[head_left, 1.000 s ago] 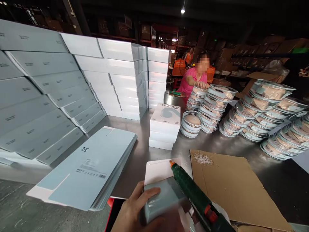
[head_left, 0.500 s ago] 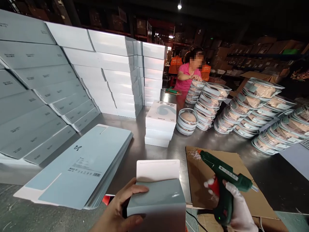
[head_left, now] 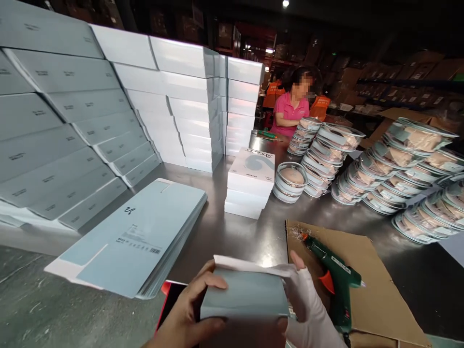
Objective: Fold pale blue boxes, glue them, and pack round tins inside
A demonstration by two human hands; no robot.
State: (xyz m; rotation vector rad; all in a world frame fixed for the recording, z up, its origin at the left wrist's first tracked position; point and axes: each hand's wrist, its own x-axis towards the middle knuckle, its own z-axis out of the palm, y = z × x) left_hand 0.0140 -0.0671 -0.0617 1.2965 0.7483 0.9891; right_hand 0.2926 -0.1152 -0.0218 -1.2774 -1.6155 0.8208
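Note:
My left hand (head_left: 197, 304) grips the left side of a pale blue-grey cardboard box (head_left: 244, 297), thumb on the near face and fingers over the top. At the box's right side is my right hand (head_left: 308, 304), in a white glove with bare fingertips. Its thumb presses the near face, and its forefinger points up beside the white flap (head_left: 246, 263) at the far edge. A green glue gun (head_left: 337, 273) with an orange trigger lies on a brown cardboard sheet (head_left: 377, 290), right of that hand.
A stack of flat blue box blanks (head_left: 145, 237) lies to the left. Behind it rises a wall of closed boxes (head_left: 181, 96). A short pile of boxes (head_left: 250, 179) stands mid-table beside stacked round clear containers (head_left: 290, 181). A person in pink (head_left: 290, 113) is across the table.
My right hand has let go of the glue gun, now lying on the cardboard, and has moved left onto the box. The box's raised flap has tipped lower towards the box.

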